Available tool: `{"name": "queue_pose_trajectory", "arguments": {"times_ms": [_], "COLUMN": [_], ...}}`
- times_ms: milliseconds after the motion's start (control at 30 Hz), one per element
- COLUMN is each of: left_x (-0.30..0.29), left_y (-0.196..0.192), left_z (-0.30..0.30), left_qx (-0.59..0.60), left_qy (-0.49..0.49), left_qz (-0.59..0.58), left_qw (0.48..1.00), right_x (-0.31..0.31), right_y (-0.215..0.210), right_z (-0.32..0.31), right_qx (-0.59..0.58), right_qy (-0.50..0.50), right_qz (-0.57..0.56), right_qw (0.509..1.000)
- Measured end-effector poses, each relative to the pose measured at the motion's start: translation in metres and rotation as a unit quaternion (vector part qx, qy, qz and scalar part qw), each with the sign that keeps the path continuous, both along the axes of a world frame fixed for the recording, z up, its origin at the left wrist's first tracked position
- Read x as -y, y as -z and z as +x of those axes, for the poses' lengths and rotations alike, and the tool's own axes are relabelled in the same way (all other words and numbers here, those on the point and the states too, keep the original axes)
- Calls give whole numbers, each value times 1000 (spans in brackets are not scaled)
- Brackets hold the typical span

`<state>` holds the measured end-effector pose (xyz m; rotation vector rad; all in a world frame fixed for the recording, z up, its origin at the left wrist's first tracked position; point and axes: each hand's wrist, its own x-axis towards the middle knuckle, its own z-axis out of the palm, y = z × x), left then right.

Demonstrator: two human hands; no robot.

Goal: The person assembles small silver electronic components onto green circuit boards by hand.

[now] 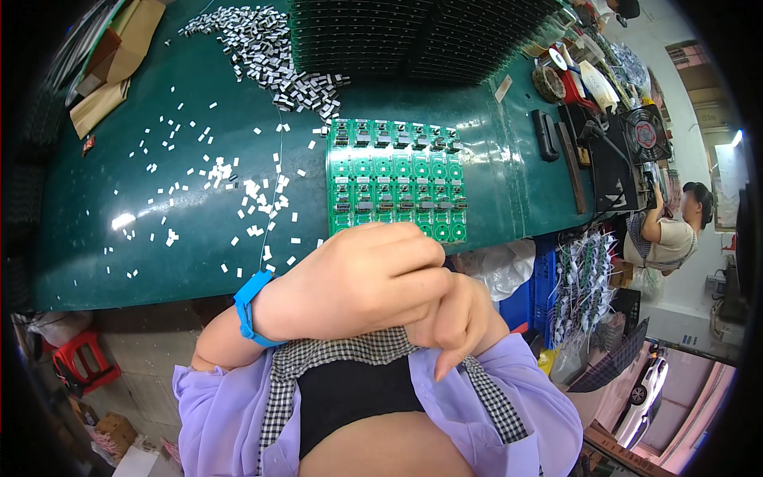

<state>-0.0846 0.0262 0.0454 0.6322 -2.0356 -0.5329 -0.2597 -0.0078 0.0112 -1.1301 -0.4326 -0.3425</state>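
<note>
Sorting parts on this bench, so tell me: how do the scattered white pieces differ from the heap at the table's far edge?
The scattered white pieces lie singly, spread thin over the green table; the heap is piled dense, pieces touching and overlapping. The scattered pieces look plain white; the heap looks grey and white mixed. The scattered pieces lie left of the green circuit panel; the heap lies beyond it. Both are small, blocky parts.
</note>
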Motion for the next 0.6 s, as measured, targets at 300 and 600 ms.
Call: {"name": "queue_pose_trajectory", "arguments": {"times_ms": [300,600], "left_x": [-2,-4], "left_y": [3,0], "left_z": [-3,-1], "left_qx": [-82,-7], "left_qy": [0,5], "left_qz": [57,15], "left_qw": [995,1000], "right_x": [1,0], "right_y": [6,7], "right_z": [2,2], "right_qx": [37,43], "right_qy": [-14,-4], "right_qz": [4,-3], "right_qw": [999,999]}}
